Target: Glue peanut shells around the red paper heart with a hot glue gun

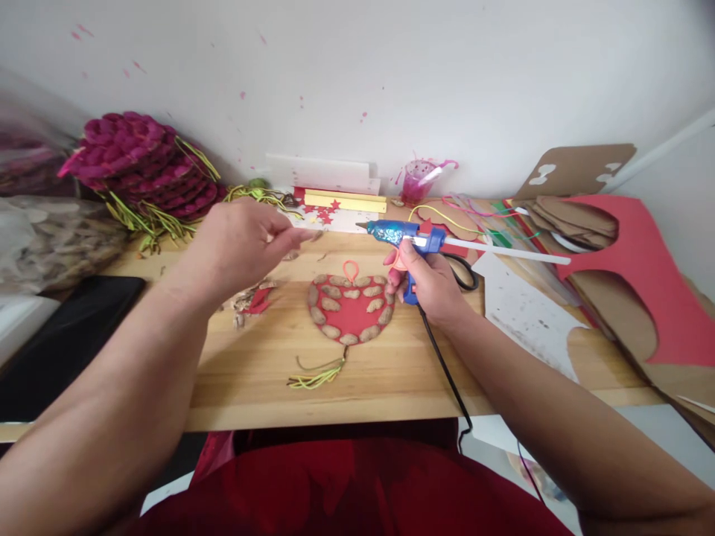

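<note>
A red piece (351,316) edged with peanut shells lies on the wooden table (268,391), with an orange loop on top and a yellow-green tassel (318,378) below. Above it and to the right, my right hand (427,283) grips a blue glue gun (405,237) whose nozzle points left; a long white glue stick sticks out behind. My left hand (246,242) is raised left of the nozzle, thumb and fingers pinched together; what they hold, if anything, is too small to tell. Beneath it are shell pieces and a red scrap (259,301).
Purple shell-covered pieces (139,167) are stacked at the back left, near a bag of shells (53,242) and a black phone-like slab (72,342). Small red stars (325,217) and a pink-stained cup (418,181) stand behind. Cut red sheet (670,275) and cardboard cover the right.
</note>
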A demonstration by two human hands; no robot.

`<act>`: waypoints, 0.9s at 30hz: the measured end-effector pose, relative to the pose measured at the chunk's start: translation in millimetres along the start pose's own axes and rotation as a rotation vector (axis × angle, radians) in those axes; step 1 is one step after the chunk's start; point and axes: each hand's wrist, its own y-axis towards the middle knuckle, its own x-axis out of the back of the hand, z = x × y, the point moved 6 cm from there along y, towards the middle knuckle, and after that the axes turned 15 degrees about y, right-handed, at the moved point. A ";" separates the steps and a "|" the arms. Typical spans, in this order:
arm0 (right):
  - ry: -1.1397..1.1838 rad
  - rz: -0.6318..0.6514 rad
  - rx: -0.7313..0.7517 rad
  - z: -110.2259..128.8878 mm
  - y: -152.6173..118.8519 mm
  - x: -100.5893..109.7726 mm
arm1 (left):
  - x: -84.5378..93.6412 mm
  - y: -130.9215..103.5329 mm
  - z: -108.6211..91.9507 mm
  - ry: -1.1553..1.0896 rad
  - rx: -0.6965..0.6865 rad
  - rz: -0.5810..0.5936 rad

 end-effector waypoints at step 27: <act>-0.045 -0.116 -0.059 4.7 -8.1 4.4 | -43.9 27.7 100.0 0.077 0.088 0.229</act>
